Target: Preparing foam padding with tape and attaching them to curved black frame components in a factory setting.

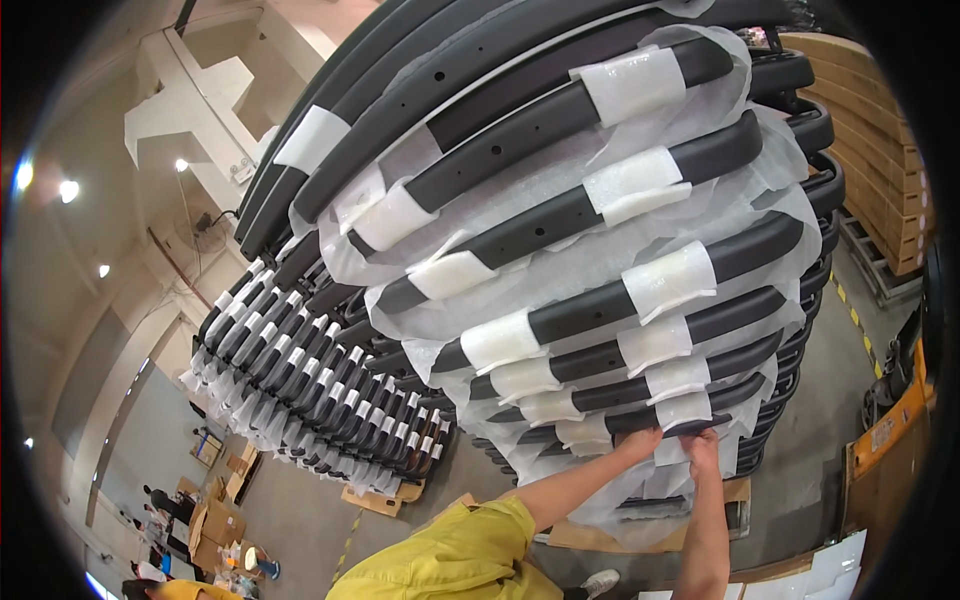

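Observation:
A tall stack of black curved frames (pixel 590 325) stands before me, with thin translucent wrapping sheets (pixel 540 265) between its layers. White foam pieces (pixel 670 280) are folded around the bars at intervals. Low on the stack, my left hand (pixel 640 441) is closed at the left edge of a white foam sheet (pixel 671 452). On the other side of that sheet, my right hand (pixel 702 450) is closed at its upper right edge, just under a black bar (pixel 698 426). My fingertips are partly hidden.
Another row of foam-wrapped black frames (pixel 320 385) stands at left on a wooden pallet (pixel 385 497). Stacked wooden slats (pixel 860 130) rise at the far right. An orange piece of equipment (pixel 890 415) and white sheets (pixel 835 565) are at lower right. People and cardboard boxes (pixel 215 528) are at lower left.

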Demonstrator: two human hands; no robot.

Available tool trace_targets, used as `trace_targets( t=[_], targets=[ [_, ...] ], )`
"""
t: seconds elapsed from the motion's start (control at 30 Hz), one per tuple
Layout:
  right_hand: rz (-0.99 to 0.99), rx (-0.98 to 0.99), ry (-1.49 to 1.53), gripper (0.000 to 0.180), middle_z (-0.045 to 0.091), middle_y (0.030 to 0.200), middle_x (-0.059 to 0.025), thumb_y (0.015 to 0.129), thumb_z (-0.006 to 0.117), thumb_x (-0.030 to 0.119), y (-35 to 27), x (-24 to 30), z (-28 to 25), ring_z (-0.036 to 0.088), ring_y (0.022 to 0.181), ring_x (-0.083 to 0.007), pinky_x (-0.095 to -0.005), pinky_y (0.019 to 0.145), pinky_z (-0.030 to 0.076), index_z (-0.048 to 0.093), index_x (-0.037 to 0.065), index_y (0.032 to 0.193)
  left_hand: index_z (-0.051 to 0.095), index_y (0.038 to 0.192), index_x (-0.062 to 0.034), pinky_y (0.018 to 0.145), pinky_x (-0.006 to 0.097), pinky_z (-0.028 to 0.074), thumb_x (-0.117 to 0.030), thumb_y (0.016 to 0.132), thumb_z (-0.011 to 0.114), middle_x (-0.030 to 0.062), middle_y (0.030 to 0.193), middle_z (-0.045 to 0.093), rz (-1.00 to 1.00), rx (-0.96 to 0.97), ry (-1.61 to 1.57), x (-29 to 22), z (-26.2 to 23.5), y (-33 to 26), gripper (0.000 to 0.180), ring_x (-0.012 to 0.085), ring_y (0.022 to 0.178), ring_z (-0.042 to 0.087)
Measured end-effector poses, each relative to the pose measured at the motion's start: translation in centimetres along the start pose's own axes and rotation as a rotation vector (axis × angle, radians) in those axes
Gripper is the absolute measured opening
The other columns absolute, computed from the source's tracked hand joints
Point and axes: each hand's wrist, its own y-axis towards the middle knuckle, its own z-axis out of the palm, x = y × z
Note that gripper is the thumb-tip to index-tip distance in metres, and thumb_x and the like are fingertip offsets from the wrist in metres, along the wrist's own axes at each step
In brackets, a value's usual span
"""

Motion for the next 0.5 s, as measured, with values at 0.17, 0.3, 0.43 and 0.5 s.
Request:
trace_targets(
  t=[0.17, 0.3, 0.43, 0.5],
  targets=[
    [0.318, 0.034, 0.053, 0.021, 0.060, 0.076, -0.0014, 0.069, 0.066, 0.003, -4.9, -0.1, -0.1, 0.057, 0.066, -0.0112, -0.0246, 0.058, 0.046, 0.058, 0.006, 0.088, 0.062, 0.092, -0.0142, 0.076, 0.047, 0.044, -0.039, 0.077, 0.047, 0.0094, 0.090, 0.062, -0.070, -0.220, 0.014, 0.6, 0.9, -1.3, 0.033, 0.0344, 0.085, 0.057],
    [0.333, -0.055, 0.154, 0.027, 0.060, 0.083, -0.0039, 0.074, 0.061, 0.005, -6.4, -1.4, -0.5, 0.058, 0.066, -0.0137, -0.0278, 0.056, 0.050, 0.053, 0.004, 0.100, 0.061, 0.081, -0.0076, 0.072, 0.047, 0.046, -0.029, 0.076, 0.049, 0.0177, 0.078, 0.061, -0.003, -0.338, -0.048, -1.5, -0.1, -2.0, 0.026, 0.0378, 0.076, 0.058],
    [0.212, -0.128, 0.009, 0.036, 0.058, 0.086, -0.0065, 0.077, 0.059, 0.011, -5.4, 0.1, 0.9, 0.057, 0.063, -0.0140, -0.0264, 0.053, 0.050, 0.049, 0.001, 0.110, 0.060, 0.069, -0.0012, 0.061, 0.044, 0.044, -0.028, 0.078, 0.053, 0.0187, 0.067, 0.059, -0.007, -0.316, 0.353, -0.9, -0.7, -2.3, 0.029, 0.0353, 0.064, 0.058],
    [0.231, -0.068, 0.005, 0.042, 0.059, 0.091, -0.0096, 0.076, 0.063, 0.013, -5.1, 1.7, 1.8, 0.058, 0.068, -0.0134, -0.0249, 0.055, 0.051, 0.048, 0.000, 0.113, 0.057, 0.072, 0.0041, 0.056, 0.036, 0.042, -0.028, 0.079, 0.060, 0.0139, 0.065, 0.059, 0.027, -0.414, -0.299, -2.8, -3.8, -3.8, 0.033, 0.0205, 0.056, 0.053]
  ],
)
